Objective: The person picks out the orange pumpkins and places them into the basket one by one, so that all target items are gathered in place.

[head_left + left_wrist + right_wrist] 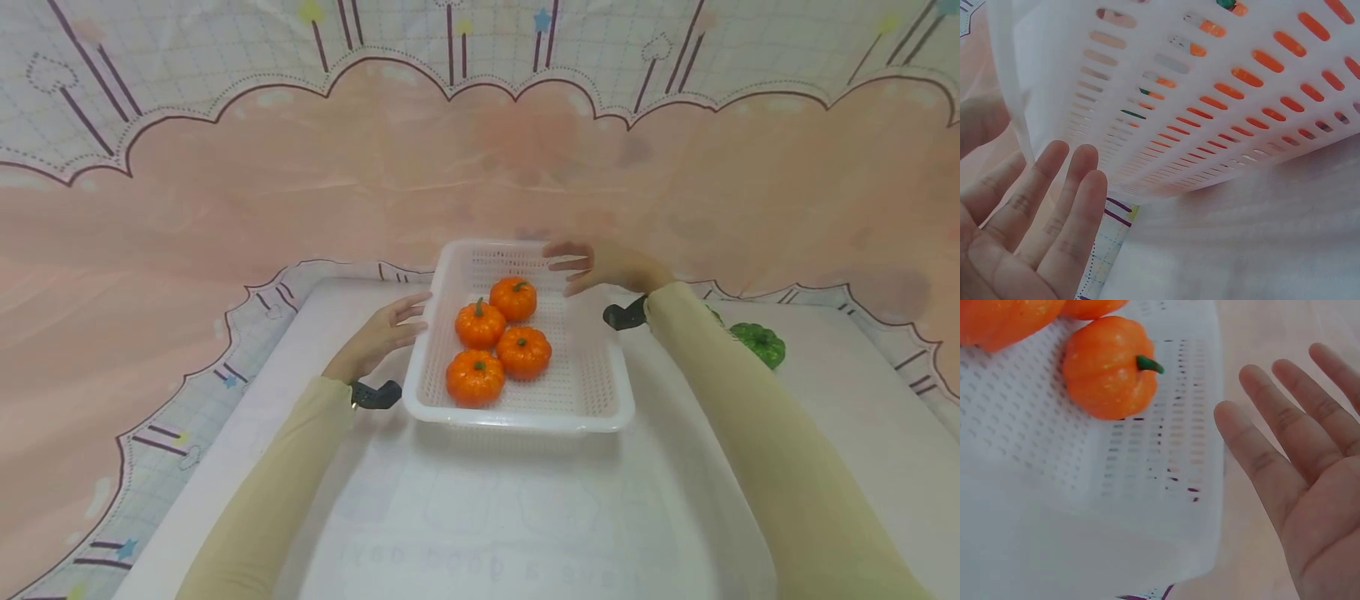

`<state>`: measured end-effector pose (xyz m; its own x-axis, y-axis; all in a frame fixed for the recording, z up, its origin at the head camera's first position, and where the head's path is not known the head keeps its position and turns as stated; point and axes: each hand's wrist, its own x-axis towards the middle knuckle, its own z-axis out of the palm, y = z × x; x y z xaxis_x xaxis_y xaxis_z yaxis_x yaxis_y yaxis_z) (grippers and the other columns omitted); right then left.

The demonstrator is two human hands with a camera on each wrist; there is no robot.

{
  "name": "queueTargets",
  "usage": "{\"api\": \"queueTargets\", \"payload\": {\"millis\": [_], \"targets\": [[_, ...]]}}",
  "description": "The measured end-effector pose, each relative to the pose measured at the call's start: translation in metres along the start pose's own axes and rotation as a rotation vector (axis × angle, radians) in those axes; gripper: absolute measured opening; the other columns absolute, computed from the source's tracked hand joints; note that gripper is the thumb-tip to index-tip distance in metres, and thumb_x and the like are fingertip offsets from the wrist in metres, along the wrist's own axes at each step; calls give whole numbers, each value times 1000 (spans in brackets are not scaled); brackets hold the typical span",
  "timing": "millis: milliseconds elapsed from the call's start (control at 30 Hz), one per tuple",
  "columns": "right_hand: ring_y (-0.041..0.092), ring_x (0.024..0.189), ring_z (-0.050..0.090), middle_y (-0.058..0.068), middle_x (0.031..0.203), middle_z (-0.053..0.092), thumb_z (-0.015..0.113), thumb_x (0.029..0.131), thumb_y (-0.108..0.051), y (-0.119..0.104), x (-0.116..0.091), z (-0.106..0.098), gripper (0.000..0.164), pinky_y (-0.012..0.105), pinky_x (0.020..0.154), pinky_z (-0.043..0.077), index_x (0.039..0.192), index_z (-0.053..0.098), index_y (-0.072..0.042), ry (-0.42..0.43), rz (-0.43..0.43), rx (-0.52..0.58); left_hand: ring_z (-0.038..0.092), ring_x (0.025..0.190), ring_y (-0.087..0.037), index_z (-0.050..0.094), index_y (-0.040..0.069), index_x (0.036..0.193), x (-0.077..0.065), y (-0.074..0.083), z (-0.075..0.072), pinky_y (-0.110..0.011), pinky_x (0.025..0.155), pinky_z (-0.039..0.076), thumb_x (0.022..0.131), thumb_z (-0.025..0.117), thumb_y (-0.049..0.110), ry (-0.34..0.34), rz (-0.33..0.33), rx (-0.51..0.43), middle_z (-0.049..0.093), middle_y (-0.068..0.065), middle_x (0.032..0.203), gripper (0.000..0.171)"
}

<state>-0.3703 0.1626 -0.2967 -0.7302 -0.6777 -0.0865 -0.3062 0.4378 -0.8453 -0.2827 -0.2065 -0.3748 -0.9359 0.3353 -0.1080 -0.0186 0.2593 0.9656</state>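
Observation:
A white perforated plastic basket [577, 419] holds several small orange pumpkins [523, 352] with green stems, grouped toward its left side. My left hand [386, 333] is beside the basket's left wall, fingers extended. In the left wrist view its fingertips [1054, 150] are close against the outside of the wall; contact is unclear. Over by the far right corner, my right hand [600, 265] has its fingers spread and pointing left. The right wrist view shows its fingers [1260, 456] straight, beside the rim, with nothing held.
Green pumpkin-shaped vegetables [759, 343] lie on the white table [847, 400] to the right, partly behind the right sleeve. A patterned pink and white cloth [375, 183] hangs behind the table. Dark wrist cameras [375, 394] sit on both wrists.

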Motion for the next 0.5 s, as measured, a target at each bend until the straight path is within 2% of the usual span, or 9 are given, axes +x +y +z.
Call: {"api": "queueTargets", "payload": {"millis": [167,500], "targets": [[28,133,44,8,147,40,75,78,-11,3,-7,-6,75,43,103,44,142,37,-17,58,-44,20,32,138,-38,26,15,149,0,-1,-1,-54,110,32,93,59,18,11,-4,6,30,-17,152,65],[27,136,40,9,152,33,71,82,-8,6,-23,-7,76,37,100,46,145,30,-17,151,-27,72,33,138,-37,27,16,149,1,0,-1,-53,110,33,92,60,20,6,-13,15,31,-16,152,66]]}}
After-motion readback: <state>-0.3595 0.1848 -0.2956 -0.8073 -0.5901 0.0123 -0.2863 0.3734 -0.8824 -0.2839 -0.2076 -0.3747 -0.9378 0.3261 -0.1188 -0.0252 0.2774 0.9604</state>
